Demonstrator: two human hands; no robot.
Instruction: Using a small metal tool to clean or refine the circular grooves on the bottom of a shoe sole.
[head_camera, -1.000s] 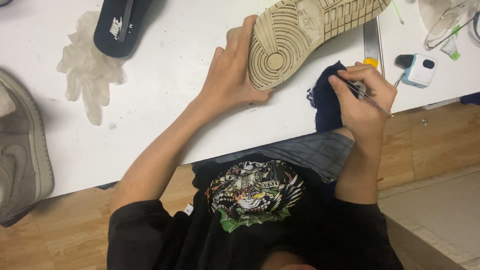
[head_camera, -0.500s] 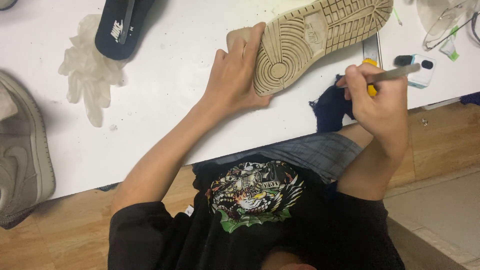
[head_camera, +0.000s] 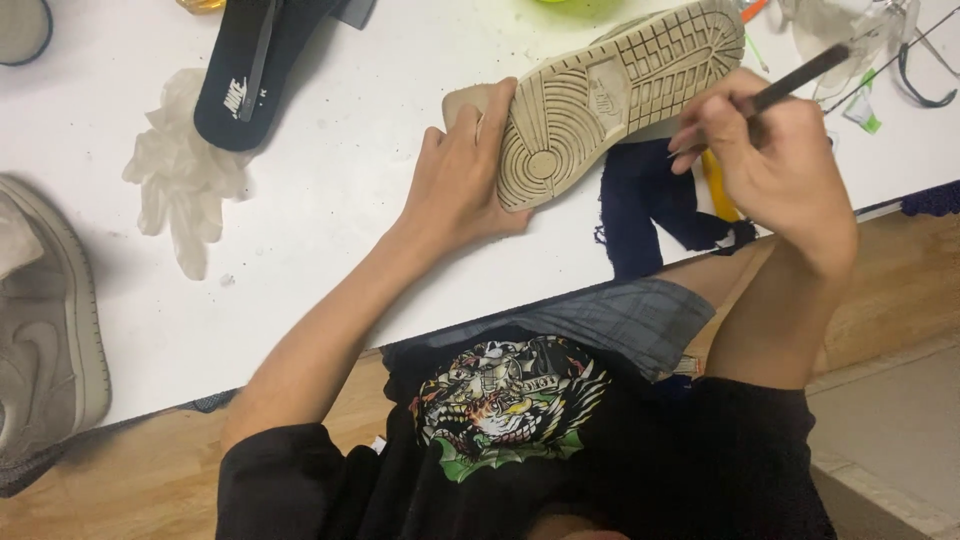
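From the head camera, the left hand (head_camera: 455, 180) is gripping a sneaker (head_camera: 600, 95) by its heel end, fingers wrapping over the edge of the worn tan sole, which is facing up and tilting away toward the far right of the white desk (head_camera: 330, 220). The right hand (head_camera: 770, 160) is clenching around a thin dark tool (head_camera: 800, 75), its fingers pinching the handle just beside the sneaker's toe end; the tip is hiding behind the fingers, so I cannot tell whether it is touching the sole. A dark blue cloth (head_camera: 650, 205) is lying on the desk under the sneaker and hanging toward the edge. To the left, a crumpled clear glove (head_camera: 180, 180) is resting near a dark insole (head_camera: 245, 70), well apart from both hands. A grey shoe (head_camera: 45, 320) is sitting at the desk's left edge.
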